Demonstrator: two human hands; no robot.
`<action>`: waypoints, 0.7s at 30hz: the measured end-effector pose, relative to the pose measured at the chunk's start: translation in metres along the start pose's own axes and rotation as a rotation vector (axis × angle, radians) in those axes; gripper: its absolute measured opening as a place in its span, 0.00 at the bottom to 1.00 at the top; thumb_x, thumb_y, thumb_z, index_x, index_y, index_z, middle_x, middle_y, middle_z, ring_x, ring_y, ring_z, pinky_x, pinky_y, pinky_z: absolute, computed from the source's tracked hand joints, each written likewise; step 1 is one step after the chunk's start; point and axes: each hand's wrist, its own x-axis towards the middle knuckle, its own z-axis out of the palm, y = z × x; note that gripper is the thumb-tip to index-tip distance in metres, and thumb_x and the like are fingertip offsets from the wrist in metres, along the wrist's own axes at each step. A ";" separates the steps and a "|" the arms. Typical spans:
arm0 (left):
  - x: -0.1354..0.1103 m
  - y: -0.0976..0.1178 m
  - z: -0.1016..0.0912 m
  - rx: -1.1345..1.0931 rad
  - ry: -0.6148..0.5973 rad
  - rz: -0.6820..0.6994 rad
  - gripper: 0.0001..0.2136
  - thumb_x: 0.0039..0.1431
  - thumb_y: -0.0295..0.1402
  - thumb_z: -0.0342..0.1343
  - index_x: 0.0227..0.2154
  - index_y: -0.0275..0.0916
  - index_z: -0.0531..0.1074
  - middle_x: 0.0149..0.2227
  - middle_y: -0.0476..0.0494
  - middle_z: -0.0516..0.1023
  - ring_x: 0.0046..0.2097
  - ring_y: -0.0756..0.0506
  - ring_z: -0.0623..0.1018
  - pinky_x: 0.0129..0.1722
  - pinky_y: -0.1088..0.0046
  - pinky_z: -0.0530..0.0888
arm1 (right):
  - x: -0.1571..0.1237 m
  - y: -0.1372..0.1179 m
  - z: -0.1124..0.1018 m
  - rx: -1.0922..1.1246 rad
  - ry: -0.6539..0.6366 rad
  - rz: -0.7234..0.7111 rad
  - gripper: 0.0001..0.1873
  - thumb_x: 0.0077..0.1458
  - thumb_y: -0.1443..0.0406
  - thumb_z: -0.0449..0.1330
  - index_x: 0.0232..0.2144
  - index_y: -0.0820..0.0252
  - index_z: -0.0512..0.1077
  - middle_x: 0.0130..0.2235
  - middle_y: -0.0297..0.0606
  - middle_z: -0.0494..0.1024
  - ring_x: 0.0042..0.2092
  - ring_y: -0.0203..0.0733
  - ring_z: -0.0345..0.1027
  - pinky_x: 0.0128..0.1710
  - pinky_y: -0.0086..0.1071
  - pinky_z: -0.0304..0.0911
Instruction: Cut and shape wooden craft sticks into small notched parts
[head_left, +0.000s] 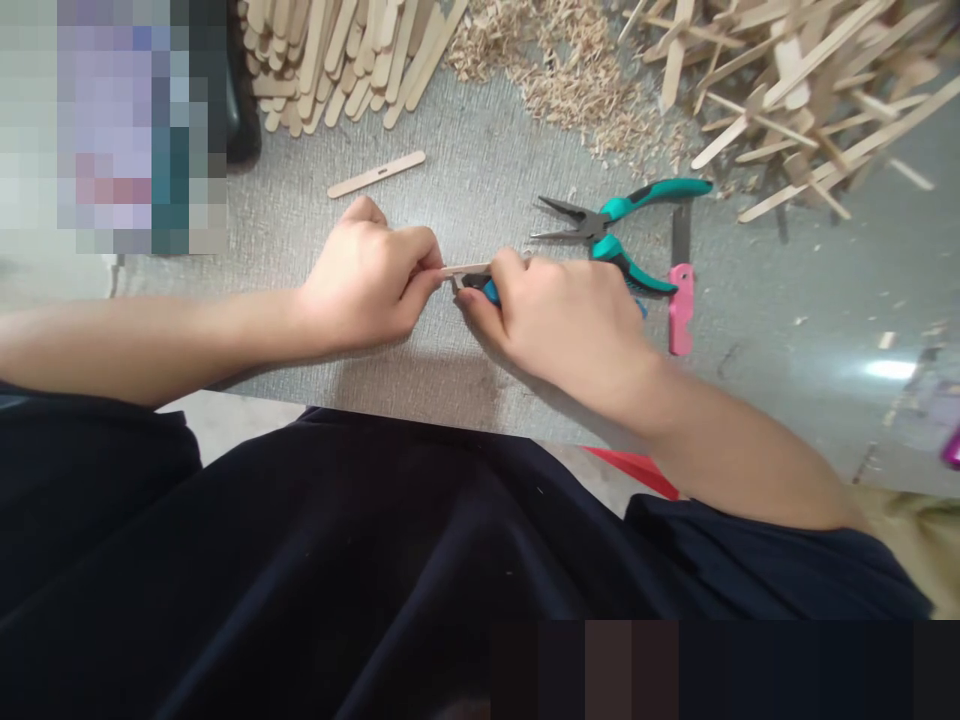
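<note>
Near the table's front edge, my left hand (375, 275) pinches the left end of a wooden craft stick (465, 269) between thumb and fingers. My right hand (562, 305) is wrapped round blue-handled pliers (491, 291); their dark metal tip lies against the stick from below, and most of the tool is hidden by the fingers. The right hand's fingers also cover the stick's other end. Above my left hand, a loose craft stick (376, 175) with a small slot in its middle lies flat.
Teal-handled needle-nose pliers (596, 225) lie open beyond my right hand, beside a pink folding knife (681, 310) with its blade out. At the back are stacked craft sticks (337, 55), wood shavings (577, 75) and a pile of crossed sticks (810, 100). A dark object (244, 100) stands back left.
</note>
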 end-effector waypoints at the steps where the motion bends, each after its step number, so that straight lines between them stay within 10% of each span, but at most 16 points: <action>1: 0.001 -0.001 0.000 -0.006 0.001 -0.002 0.10 0.73 0.43 0.59 0.38 0.45 0.79 0.25 0.50 0.72 0.32 0.44 0.63 0.56 0.48 0.77 | 0.000 0.003 0.000 -0.005 -0.003 -0.018 0.32 0.84 0.47 0.46 0.55 0.66 0.79 0.42 0.57 0.88 0.39 0.56 0.81 0.37 0.40 0.47; 21: 0.002 0.004 -0.021 -0.081 -0.002 -0.057 0.13 0.74 0.39 0.53 0.35 0.46 0.79 0.21 0.49 0.68 0.33 0.41 0.72 0.57 0.39 0.76 | 0.005 0.011 -0.014 0.063 -0.091 -0.061 0.34 0.82 0.45 0.43 0.53 0.64 0.80 0.37 0.52 0.85 0.34 0.56 0.77 0.35 0.40 0.47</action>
